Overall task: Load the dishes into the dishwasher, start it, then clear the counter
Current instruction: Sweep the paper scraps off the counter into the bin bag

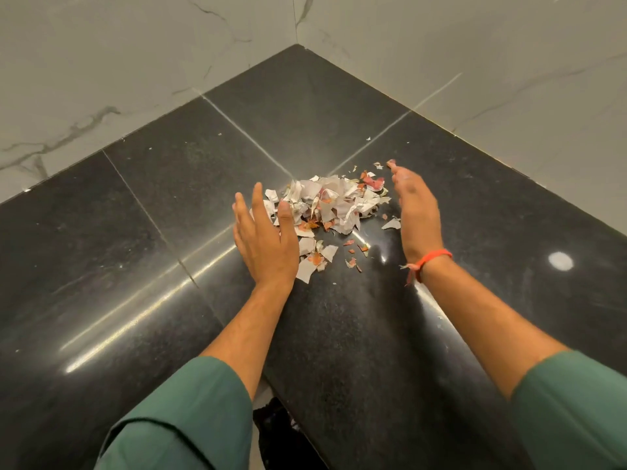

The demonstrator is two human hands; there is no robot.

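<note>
A heap of torn white and orange paper scraps (330, 203) lies on the black granite counter (152, 252) near its inner corner. My left hand (266, 239) rests at the heap's left side with straight fingers, its edge touching the scraps. On the right side, my right hand (415, 212) stands on edge with straight fingers, palm facing the heap; an orange thread band circles its wrist. Both hands hold nothing. Loose scraps (317, 259) trail toward me from the heap.
White marble-pattern walls (135, 62) meet behind the counter corner. A few tiny scraps (368, 139) lie farther back. The counter's front edge runs diagonally near my left sleeve, with dark floor below (281, 432).
</note>
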